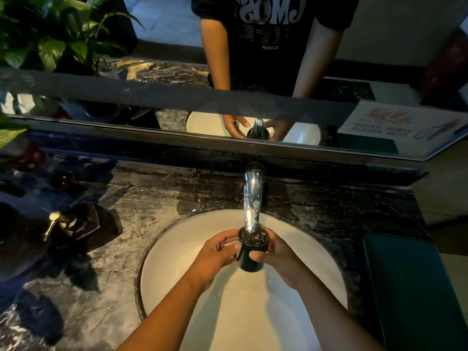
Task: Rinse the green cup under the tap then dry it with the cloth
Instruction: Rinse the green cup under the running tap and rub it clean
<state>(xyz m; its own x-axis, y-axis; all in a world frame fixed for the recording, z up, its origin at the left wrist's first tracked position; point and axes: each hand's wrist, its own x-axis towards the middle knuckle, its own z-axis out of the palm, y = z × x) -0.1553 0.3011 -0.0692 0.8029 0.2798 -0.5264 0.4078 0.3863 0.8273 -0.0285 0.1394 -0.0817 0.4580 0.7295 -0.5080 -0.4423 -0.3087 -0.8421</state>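
Under the tap: the cup [252, 257] is held upright with its mouth right below the spout, so the stream falls straight in; water froths at its brim.
Tap [252, 198]: at 12 o'clock on the basin's edge, running.
Left hand [217, 254]: grasps the cup's wall from 9 o'clock, fingers curled round it.
Right hand [281, 259]: grasps the cup from 3 o'clock in the same way. The two-handed hold likely steadies a wet, slippery wall against the stream.
Basin [182, 249]: white; the cup hangs above it toward 12 o'clock, clear of the bowl, so overflow drains away and not onto the counter [152, 193].
Cup colour: it reads almost black in this dim light.
Cloth: a flat dark-green thing [410, 287] lies on the counter at 3 o'clock, well apart from the splash; whether it is the cloth or a tray, I cannot tell.
Stage: rinsing is in hand, by my judgement; drying is not yet begun.
Next: tip the water out before the cup leaves the basin.
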